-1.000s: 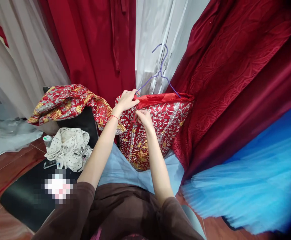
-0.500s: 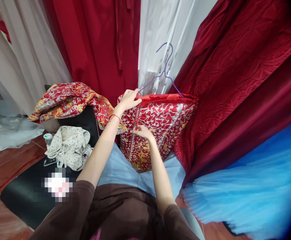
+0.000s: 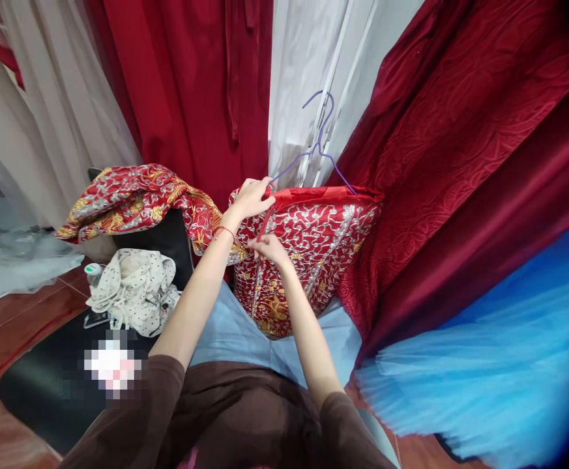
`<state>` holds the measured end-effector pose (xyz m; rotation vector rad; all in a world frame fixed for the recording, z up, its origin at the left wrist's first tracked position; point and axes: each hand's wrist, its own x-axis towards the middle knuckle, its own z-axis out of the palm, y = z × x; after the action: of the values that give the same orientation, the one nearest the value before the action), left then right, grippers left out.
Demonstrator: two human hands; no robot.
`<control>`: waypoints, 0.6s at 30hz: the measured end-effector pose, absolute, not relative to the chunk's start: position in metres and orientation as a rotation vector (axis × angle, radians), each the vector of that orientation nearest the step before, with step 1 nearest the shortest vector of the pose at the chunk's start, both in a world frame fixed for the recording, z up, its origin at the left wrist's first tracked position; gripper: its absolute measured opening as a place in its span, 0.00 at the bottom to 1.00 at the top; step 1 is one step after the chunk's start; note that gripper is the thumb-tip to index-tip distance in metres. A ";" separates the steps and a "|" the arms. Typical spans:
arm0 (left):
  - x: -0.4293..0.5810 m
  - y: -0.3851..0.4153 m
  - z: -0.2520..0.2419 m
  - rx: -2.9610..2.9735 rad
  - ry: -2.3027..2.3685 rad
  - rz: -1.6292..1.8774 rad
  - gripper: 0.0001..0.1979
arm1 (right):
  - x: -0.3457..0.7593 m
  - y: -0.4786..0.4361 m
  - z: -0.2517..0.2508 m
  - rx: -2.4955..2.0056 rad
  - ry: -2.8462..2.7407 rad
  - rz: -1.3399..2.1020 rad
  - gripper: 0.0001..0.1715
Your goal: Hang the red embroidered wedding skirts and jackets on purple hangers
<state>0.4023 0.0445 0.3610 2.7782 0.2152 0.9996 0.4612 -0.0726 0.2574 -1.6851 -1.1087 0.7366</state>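
A red embroidered skirt point(image 3: 313, 228) with silver and gold patterns hangs upright over my lap from a purple wire hanger point(image 3: 319, 142). My left hand point(image 3: 252, 198) is closed on the skirt's top edge at its left corner, near the hanger's end. Lower down, my right hand point(image 3: 270, 249) pinches a thin red ribbon point(image 3: 265, 225) that runs down from beside my left hand. The ribbon's upper end is hidden. To the left, a second red embroidered cloth point(image 3: 132, 202) drapes over a chair back and reaches my left wrist.
A black chair point(image 3: 34, 384) holds a dotted white cloth point(image 3: 135, 286), a bottle point(image 3: 93, 272), a phone point(image 3: 96, 319) and a blurred item. Dark red gowns point(image 3: 440, 176) hang close on the right, above a blue tulle skirt point(image 3: 484, 365). Red fabric point(image 3: 191, 85) hangs behind.
My right hand has moved slightly left and up with the ribbon pinched, which now slants more to the left. The hanger has shifted a little left and down. My left hand keeps its grip.
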 end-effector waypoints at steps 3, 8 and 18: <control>0.403 0.044 0.361 2.783 0.226 0.997 0.20 | 0.454 -0.079 0.229 -1.872 -1.142 0.977 0.14; 0.404 0.045 0.360 2.775 0.225 1.004 0.19 | 0.461 -0.097 0.233 -2.017 -1.100 1.002 0.18; 0.406 0.045 0.361 2.748 0.249 0.978 0.18 | 0.480 -0.074 0.314 -1.306 -0.851 0.190 0.24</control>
<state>0.4056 0.0453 0.3613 2.7484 0.2489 0.9779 0.4797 -0.0740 0.3140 -1.3061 -0.8514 0.1904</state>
